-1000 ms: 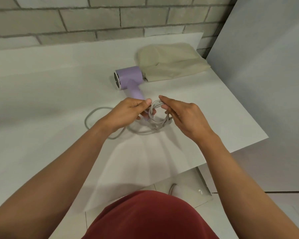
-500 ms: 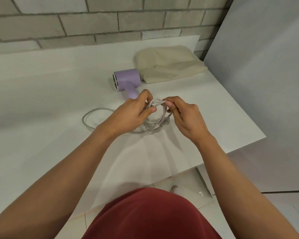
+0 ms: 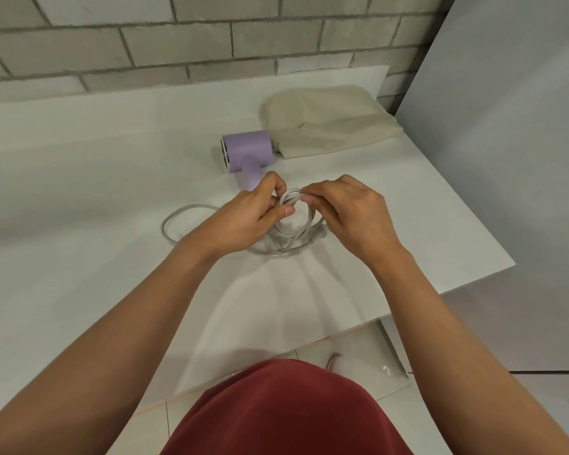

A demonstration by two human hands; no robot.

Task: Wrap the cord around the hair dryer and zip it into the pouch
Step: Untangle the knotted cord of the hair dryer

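Note:
A lilac hair dryer (image 3: pixel 247 152) lies on its side on the white table (image 3: pixel 96 178), its handle pointing toward me. Its grey cord (image 3: pixel 296 224) is gathered into several loops just in front of the handle. My left hand (image 3: pixel 247 218) grips the coil's left side, thumb over the strands. At the top of the coil my right hand (image 3: pixel 349 215) pinches the strands. A loose length of cord (image 3: pixel 174 218) trails left on the table. The beige pouch (image 3: pixel 326 123) lies flat behind the dryer, touching its rear end.
A grey brick wall (image 3: pixel 178 37) runs behind the table. A grey panel (image 3: pixel 506 159) stands to the right, close to the table's right edge (image 3: pixel 473 231). Tiled floor (image 3: pixel 358 366) shows below the near edge.
Both hands have drawn closer together on the coil, and another loop has been gathered. The loose cord on the left lies much the same.

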